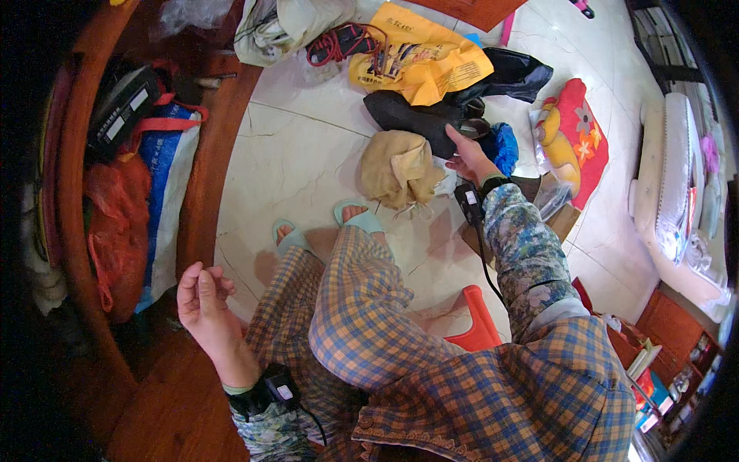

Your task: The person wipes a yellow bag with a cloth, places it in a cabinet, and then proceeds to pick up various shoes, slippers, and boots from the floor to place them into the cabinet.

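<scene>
My right hand [470, 157] is on the near end of a long black item [407, 115], perhaps a boot, with the thumb on one side and the fingers on the other. Right beside it on the tiled floor sits a crumpled tan cloth bag [398, 167] with a drawstring. Just past the hand lies a bunched blue plastic piece [505, 149]. A yellow plastic bag [421, 55] with printing partly covers the black item's far side. My left hand [205, 294] is raised at the left, fingers loosely curled and holding nothing, close to a wooden shelf edge [199, 219].
The wooden shelf at left holds a red plastic bag [118, 231], a blue-and-white bag [164, 190] and a black box [124, 112]. A red floral cloth item [589, 144] lies right. A red plastic stool [476, 323] stands by my legs. Red cord [340, 49] lies ahead.
</scene>
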